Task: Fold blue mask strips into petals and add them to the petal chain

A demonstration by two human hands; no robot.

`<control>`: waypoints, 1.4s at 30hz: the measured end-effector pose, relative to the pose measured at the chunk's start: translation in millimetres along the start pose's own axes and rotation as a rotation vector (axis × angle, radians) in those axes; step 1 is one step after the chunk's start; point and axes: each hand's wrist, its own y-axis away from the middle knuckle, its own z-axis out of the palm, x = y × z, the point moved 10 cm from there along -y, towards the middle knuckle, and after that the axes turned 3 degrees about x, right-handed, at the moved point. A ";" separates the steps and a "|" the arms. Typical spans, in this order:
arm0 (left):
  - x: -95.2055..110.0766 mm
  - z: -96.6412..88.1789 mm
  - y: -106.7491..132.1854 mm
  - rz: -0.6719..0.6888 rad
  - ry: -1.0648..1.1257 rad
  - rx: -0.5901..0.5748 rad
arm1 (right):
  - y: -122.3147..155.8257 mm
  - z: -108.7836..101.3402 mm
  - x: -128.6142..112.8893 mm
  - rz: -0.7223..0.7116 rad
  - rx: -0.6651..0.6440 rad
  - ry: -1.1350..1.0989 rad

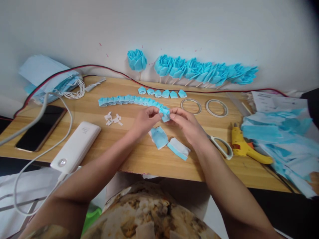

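Note:
Both hands meet over the middle of the table. A small folded blue fabric petal [165, 115] is pinched between the thumbs and fingers of my left hand [146, 120] and my right hand [185, 122]. Just behind my left hand, a curved row of overlapping blue petals [127, 99] runs off to the left. Its right end sits close to the held petal, and I cannot tell whether they touch. Below my hands lie a flat blue fabric piece [159, 137] and a white-and-blue piece [178, 148].
Blue fabric flowers [191, 70] on sticks lean against the wall. Several petals [158, 93] sit behind two tape rolls [216, 108]. Scissors [225, 147], a yellow glue gun [240, 146] and blue scraps [276, 126] lie right; a phone [41, 128], power bank [76, 146] and face masks [52, 74] left.

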 end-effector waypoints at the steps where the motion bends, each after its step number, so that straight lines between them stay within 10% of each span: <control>1: 2.2 0.2 0.5 0.017 -0.034 0.002 | 0.1 -0.2 -1.2 -0.011 0.001 0.029; 9: 5.7 2.5 4.9 0.113 -0.165 0.032 | -1.2 -4.3 -5.4 -0.132 0.060 0.293; 42: -3.5 20.9 6.6 -0.010 -0.048 -0.158 | -1.9 -4.4 3.7 -0.046 0.057 -0.029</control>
